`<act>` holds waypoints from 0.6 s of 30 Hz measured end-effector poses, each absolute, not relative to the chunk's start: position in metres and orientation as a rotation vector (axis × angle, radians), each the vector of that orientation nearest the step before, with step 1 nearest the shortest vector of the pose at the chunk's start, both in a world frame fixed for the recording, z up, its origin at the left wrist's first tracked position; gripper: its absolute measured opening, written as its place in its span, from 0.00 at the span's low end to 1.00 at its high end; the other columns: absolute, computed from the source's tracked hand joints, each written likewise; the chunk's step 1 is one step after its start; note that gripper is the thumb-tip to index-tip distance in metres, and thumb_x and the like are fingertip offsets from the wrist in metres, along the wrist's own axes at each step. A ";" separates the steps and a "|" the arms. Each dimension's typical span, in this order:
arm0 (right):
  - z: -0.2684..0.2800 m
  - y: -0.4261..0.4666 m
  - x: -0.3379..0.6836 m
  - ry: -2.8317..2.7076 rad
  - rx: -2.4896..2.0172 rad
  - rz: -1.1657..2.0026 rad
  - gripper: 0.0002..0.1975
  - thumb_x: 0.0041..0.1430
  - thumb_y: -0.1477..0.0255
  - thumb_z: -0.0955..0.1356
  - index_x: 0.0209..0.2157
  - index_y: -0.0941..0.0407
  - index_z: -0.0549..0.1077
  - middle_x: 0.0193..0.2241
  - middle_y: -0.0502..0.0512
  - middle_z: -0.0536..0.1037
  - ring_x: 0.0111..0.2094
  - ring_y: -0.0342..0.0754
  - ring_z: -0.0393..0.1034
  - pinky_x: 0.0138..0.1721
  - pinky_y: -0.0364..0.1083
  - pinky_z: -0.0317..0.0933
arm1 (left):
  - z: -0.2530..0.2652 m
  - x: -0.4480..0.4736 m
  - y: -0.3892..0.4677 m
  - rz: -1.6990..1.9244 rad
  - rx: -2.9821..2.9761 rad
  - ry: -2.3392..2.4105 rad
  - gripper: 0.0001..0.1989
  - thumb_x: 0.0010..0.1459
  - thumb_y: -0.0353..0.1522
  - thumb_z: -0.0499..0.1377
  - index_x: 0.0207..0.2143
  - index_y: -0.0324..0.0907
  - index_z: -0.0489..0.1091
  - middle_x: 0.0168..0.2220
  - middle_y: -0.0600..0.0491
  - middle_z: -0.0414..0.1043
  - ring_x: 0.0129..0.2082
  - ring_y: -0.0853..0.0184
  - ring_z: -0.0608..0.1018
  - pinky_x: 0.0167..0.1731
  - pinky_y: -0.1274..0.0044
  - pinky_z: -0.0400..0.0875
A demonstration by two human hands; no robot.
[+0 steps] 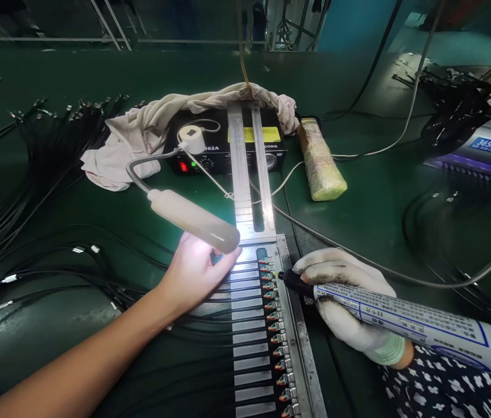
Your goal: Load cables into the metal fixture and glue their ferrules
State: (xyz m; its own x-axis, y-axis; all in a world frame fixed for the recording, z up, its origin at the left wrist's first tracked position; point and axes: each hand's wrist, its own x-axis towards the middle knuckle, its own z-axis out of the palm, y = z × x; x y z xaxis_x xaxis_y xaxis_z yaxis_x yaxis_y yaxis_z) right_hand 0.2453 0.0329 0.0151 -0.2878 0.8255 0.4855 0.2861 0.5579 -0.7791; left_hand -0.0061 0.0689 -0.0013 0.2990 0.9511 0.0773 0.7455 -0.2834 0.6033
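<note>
My right hand (pixel 350 302), in a stained white glove, is wrapped round a grey-white glue tube (pixel 406 319) with blue print. Its black nozzle tip is at the right edge of a long metal fixture (pixel 245 337), beside the upper cable connectors (pixel 268 277). Black cables (pixel 252 284) lie side by side across the fixture, their metal-shelled ends pointing right. My bare left hand (pixel 193 264) is curled at the fixture's upper left, thumb reaching onto its edge over the cables. The lit lamp head (pixel 195 217) covers part of its fingers, so what they grip is hidden.
Behind the fixture sits a black control box (pixel 210 159), with a twisted cloth (pixel 141 136) over it. A wrapped yellowish block (pixel 321 162) lies right of it. Bundled cables (pixel 58 139) spread at left; a 365nm lamp unit (pixel 484 145) glows purple at right. A grey hose (pixel 358 261) crosses the table.
</note>
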 end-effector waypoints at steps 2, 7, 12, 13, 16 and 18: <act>0.015 0.033 0.245 -1.840 -0.904 0.705 0.11 0.49 0.79 0.68 0.36 0.55 0.75 0.36 0.56 0.79 0.36 0.51 0.75 0.38 0.49 0.73 | -0.002 -0.006 0.069 0.598 2.114 1.510 0.09 0.60 0.38 0.55 0.31 0.43 0.68 0.28 0.55 0.64 0.33 0.65 0.68 0.37 0.71 0.64; 0.014 0.033 0.246 -1.838 -0.880 0.725 0.11 0.50 0.79 0.68 0.37 0.56 0.76 0.37 0.56 0.78 0.37 0.51 0.75 0.38 0.49 0.72 | -0.001 -0.005 0.068 0.611 2.119 1.501 0.09 0.60 0.38 0.55 0.31 0.43 0.68 0.28 0.56 0.63 0.31 0.66 0.68 0.36 0.71 0.64; 0.012 0.033 0.249 -1.846 -0.890 0.724 0.12 0.50 0.81 0.69 0.37 0.55 0.76 0.37 0.55 0.78 0.38 0.51 0.75 0.40 0.49 0.72 | 0.001 -0.005 0.068 0.633 2.125 1.490 0.08 0.60 0.37 0.56 0.31 0.42 0.68 0.26 0.57 0.62 0.30 0.67 0.68 0.34 0.72 0.63; 0.012 0.033 0.250 -1.851 -0.889 0.727 0.12 0.50 0.80 0.69 0.37 0.55 0.76 0.37 0.56 0.78 0.38 0.51 0.75 0.40 0.49 0.72 | 0.001 -0.004 0.068 0.635 2.126 1.488 0.08 0.60 0.37 0.56 0.31 0.42 0.68 0.26 0.57 0.62 0.30 0.67 0.67 0.34 0.72 0.63; 0.012 0.034 0.249 -1.844 -0.896 0.736 0.12 0.50 0.79 0.69 0.38 0.55 0.76 0.38 0.56 0.78 0.38 0.52 0.75 0.40 0.50 0.72 | 0.001 -0.004 0.068 0.636 2.126 1.482 0.08 0.60 0.37 0.56 0.31 0.42 0.68 0.26 0.58 0.61 0.29 0.67 0.67 0.34 0.73 0.63; 0.013 0.035 0.247 -1.832 -0.904 0.728 0.12 0.49 0.79 0.69 0.37 0.56 0.76 0.38 0.56 0.78 0.38 0.51 0.75 0.40 0.49 0.72 | 0.001 -0.004 0.068 0.636 2.125 1.482 0.08 0.60 0.37 0.56 0.31 0.42 0.68 0.26 0.58 0.61 0.30 0.67 0.67 0.34 0.73 0.63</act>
